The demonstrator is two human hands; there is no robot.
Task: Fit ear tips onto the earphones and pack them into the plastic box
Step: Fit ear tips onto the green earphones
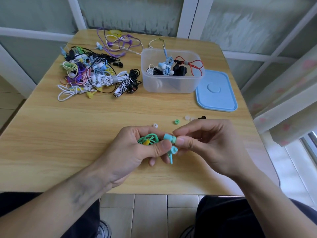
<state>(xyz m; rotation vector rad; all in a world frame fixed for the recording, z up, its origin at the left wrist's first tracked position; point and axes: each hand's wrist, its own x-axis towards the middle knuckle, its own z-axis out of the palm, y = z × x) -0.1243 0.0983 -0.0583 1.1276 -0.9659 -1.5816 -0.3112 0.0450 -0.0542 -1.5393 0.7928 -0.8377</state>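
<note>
Head view. The left hand [137,148] holds a coiled green earphone cable [148,139] in its curled fingers, with the thumb pressed near the teal earbud [169,137]. The right hand [205,145] pinches the tip end of that earbud between thumb and forefinger; whether an ear tip is seated there cannot be told. A second teal earbud [173,151] hangs just below the first. Both hands are above the table [68,134], near the middle of its near edge.

Loose ear tips lie on the table just beyond the hands: a white one [155,125], a green one [176,121], translucent ones [187,118] and black ones [202,117].

The clear plastic box [171,83] stands toward the far right of the table, lid off, with several bundled earphones [167,66] inside. The blue lid [217,91] lies flat, touching the box on the side toward the table's right edge. A tangled pile of earphones [92,74] occupies the far left area.
</note>
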